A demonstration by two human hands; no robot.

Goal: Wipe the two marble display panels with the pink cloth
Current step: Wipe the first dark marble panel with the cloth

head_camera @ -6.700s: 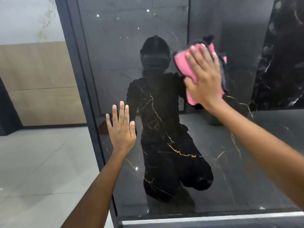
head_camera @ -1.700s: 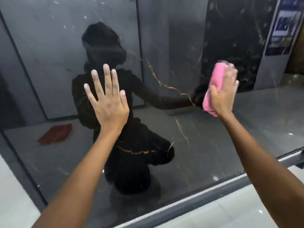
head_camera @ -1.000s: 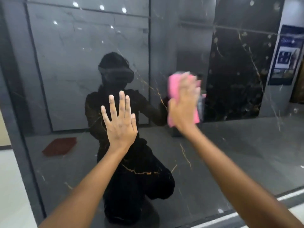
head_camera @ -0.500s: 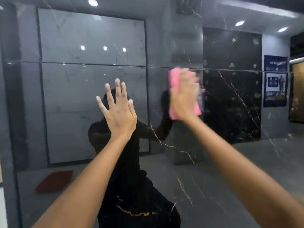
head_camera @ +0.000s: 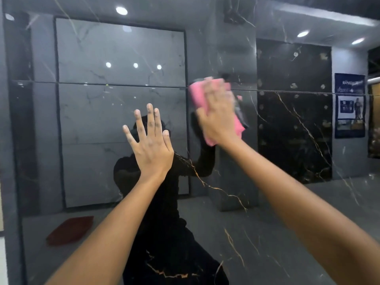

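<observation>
Over at nine o'clock, the lower marble panel (head_camera: 86,171) shows a glossy black face with gold veins, mirroring the showroom behind. A thin horizontal seam (head_camera: 123,85) runs across at about ten o'clock, and above it sits the upper marble panel (head_camera: 144,38).

Moving to centre, the left hand (head_camera: 151,149) lies flat against the lower panel, fingers straight and fanned apart, holding nothing. It looks like a brace.

Now to one o'clock: the right hand (head_camera: 218,116) presses the pink cloth (head_camera: 198,95) onto the marble right at the seam. The hand is motion-blurred, so I cannot tell exactly how the fingers lie; they appear spread over the bunched cloth, pressing rather than pinching. Cloth edges poke out above the fingertips and below the wrist.

My read: this is a stroke along the joint line. To do it well, keep the palm flat so the whole pad bears evenly, overlap each pass, and work cloth into the seam where dust collects. The bracing palm may leave prints, so that patch deserves a final pass. At three o'clock, only a reflected blue poster (head_camera: 349,105).
</observation>
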